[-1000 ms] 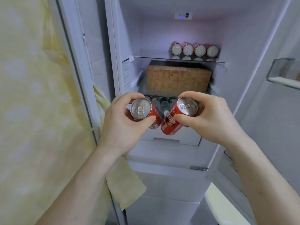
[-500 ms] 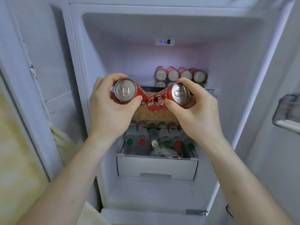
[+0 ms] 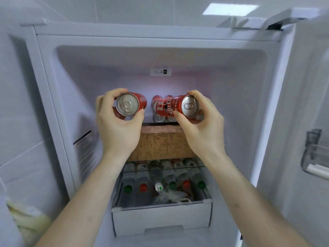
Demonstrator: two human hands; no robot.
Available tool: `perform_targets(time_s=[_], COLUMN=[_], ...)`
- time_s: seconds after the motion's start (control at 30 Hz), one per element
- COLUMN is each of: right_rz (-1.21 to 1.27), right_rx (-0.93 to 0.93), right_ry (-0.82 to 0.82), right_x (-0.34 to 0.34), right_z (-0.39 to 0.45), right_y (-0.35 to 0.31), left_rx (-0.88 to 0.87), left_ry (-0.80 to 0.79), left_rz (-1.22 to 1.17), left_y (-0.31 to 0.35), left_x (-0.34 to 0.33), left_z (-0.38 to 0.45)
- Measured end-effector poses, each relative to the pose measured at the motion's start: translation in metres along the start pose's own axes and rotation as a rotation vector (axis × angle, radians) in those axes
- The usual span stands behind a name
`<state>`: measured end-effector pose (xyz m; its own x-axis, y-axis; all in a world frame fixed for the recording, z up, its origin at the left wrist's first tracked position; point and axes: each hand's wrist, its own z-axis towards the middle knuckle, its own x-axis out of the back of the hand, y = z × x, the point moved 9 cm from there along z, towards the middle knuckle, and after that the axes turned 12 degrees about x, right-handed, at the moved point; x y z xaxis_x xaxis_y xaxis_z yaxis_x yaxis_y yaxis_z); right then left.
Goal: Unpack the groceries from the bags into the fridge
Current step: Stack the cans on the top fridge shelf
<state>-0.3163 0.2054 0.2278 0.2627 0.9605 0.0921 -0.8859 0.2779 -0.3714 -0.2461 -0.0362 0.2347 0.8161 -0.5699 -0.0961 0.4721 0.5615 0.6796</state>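
Since the earlier frames both hands had risen from in front of the bottle drawer to the level of the top shelf, and the view had tilted up with them, so that the whole upper cavity of the fridge (image 3: 53, 107) and a ceiling light now showed. The two cans, which had nearly touched at their bases half a second before, were held apart, with a gap between them through which the stored cans (image 3: 157, 106) at the back of the shelf could be seen.

The left hand (image 3: 119, 129) gripped the left can (image 3: 129, 104) with its fingers curled over the top of the rim and the thumb pressed under it; the can lay on its side, its silver lid and pull tab facing the camera, the red body pointing away beyond the fingertips into the fridge. The right hand (image 3: 203, 129) gripped the right can (image 3: 178, 106) the same way, fingers wrapped over the lid end and thumb beneath the red side. This can was angled, its base swung toward the left hand, showing white lettering on red along its side; the print was too blurred to read.

Below both wrists sat a brown cardboard box (image 3: 160, 143), just under the glass shelf (image 3: 160, 123). Lower still, between the forearms, a white drawer (image 3: 160, 221) held a row of clear bottles (image 3: 170, 177) with green, red and white caps, and a crumpled clear bag (image 3: 170, 195) lay in front of them.
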Motion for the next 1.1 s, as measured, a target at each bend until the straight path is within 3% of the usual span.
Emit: perform_targets(time_s=[0.33,0.67,0.83,1.1], right_rz=[0.002,-0.19,-0.276,-0.28], right_rx=[0.122,0.218,0.264,0.202], right_ry=[-0.1,-0.292,-0.433,-0.566], right_x=[-0.061,-0.122,-0.151,-0.169], right_z=[0.018,0.031,0.043,0.059], right_y=[0.012,0.028,0.039,0.062], left_rx=[0.087,0.146,0.16,0.208], left_ry=[0.037,-0.014,-0.06,-0.301], left_rz=[-0.041,0.095,0.261,0.632], left_y=[-0.038,-0.072,-0.08,-0.104], left_x=[-0.03,-0.043,-0.058,-0.081], left_z=[0.021,0.039,0.056,0.073])
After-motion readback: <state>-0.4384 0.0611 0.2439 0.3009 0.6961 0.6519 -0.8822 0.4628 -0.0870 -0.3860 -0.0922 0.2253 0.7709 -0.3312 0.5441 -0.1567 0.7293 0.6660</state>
